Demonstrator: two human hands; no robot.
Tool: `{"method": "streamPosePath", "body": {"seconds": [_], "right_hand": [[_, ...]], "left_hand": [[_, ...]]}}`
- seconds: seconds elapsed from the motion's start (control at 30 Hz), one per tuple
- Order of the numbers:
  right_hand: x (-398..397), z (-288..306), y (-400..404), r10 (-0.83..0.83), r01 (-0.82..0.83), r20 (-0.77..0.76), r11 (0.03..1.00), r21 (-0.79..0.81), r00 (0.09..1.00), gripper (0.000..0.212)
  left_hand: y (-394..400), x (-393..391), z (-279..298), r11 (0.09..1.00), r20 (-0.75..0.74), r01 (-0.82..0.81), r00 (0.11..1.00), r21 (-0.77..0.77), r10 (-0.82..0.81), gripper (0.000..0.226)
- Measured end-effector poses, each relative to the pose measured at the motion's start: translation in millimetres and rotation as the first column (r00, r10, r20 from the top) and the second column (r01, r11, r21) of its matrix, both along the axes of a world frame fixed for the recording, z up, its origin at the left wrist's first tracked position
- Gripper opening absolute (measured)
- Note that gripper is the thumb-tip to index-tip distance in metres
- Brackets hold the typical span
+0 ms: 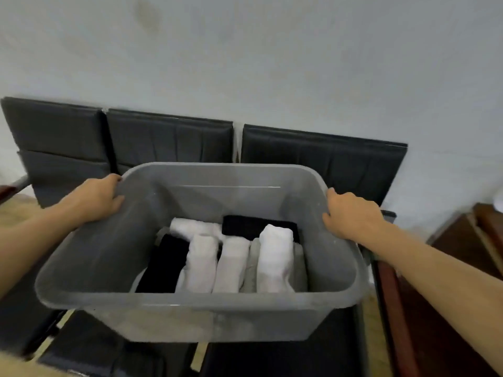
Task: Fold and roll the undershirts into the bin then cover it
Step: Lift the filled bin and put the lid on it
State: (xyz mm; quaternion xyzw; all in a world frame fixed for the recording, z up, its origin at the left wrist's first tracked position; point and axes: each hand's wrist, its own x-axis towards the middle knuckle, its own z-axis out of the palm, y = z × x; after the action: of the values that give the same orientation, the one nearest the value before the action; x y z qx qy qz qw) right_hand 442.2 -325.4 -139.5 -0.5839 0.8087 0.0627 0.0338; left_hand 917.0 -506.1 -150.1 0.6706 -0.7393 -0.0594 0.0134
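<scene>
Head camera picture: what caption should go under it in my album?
Two hands, left and right, grip a grey bin of rolled undershirts, no lid on yet.

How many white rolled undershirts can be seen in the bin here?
4. One lies across the back; three stand side by side in front: left, middle, right. Others may be hidden beneath the black ones in the bin.

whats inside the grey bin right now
Rolled undershirts lie inside the bin: several white rolls, black ones and a grey one. The near wall hides their front ends. No lid is on it; both hands grip the rim.
</scene>
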Motion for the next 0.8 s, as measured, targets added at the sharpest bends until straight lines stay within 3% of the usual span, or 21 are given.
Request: {"method": "streamPosePath", "body": {"seconds": [0.13, 0.27, 0.37, 0.6, 0.8], "right_hand": [[-37, 85, 61, -0.104, 0.103, 0.033, 0.994, 0.026, 0.994, 0.057], [-73, 153, 135, -0.247, 0.244, 0.054, 0.968, 0.052, 0.967, 0.039], [-101, 185, 187, -0.331, 0.330, -0.001, 0.940, 0.086, 0.944, 0.051], [-197, 203, 314, -0.507, 0.507, -0.009, 0.861, 0.046, 0.862, 0.056], [-315, 209, 408, -0.522, 0.521, -0.005, 0.852, 0.041, 0.853, 0.051]], "left_hand": [[19, -50, 85, 0.993, -0.049, 0.103, 0.994, 0.058, -0.101, 0.056], [39, -114, 148, 0.967, -0.124, 0.227, 0.969, 0.113, -0.213, 0.057], [58, -166, 171, 0.933, -0.182, 0.338, 0.932, 0.125, -0.314, 0.057], [118, -312, 189, 0.847, -0.258, 0.520, 0.838, 0.112, -0.480, 0.056], [194, -447, 205, 0.826, -0.293, 0.555, 0.809, 0.094, -0.510, 0.057]]}}
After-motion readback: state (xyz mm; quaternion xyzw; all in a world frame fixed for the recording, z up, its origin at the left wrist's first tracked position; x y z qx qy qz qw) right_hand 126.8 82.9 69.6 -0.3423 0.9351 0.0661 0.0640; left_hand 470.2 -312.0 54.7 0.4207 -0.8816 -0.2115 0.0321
